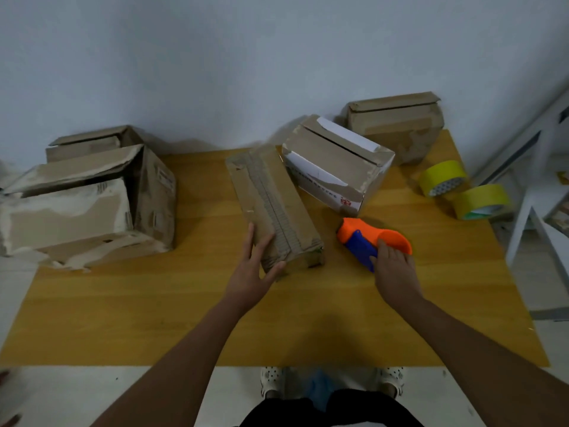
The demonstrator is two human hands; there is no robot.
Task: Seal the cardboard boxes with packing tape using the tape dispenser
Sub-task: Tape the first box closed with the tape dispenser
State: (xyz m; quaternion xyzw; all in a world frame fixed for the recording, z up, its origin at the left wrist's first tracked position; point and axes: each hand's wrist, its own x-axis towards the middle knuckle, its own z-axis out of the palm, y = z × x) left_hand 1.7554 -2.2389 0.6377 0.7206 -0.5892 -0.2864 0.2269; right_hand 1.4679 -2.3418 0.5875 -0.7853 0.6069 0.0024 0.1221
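Cardboard long box [272, 204] lies mid-table [154, 303], near end held by left hand [254, 266], fingers on its top and thumb curled round the end corner. Right hand [395, 269] at 3 o'clock of it grips the orange-blue dispenser [366, 238]. More boxes: white-sided [335, 167] at 1 o'clock, torn [86, 198] at 9; tape rolls [443, 177] at 2.

A plain room set up as a makeshift packing station: a yellow wooden worktop [154, 318] against a bare pale wall [215, 57], worn cardboard boxes [86, 198] standing on it, two yellow tape rolls [443, 177] at its right edge, pale tiled floor [61, 396] beneath and a white frame [529, 208] alongside.
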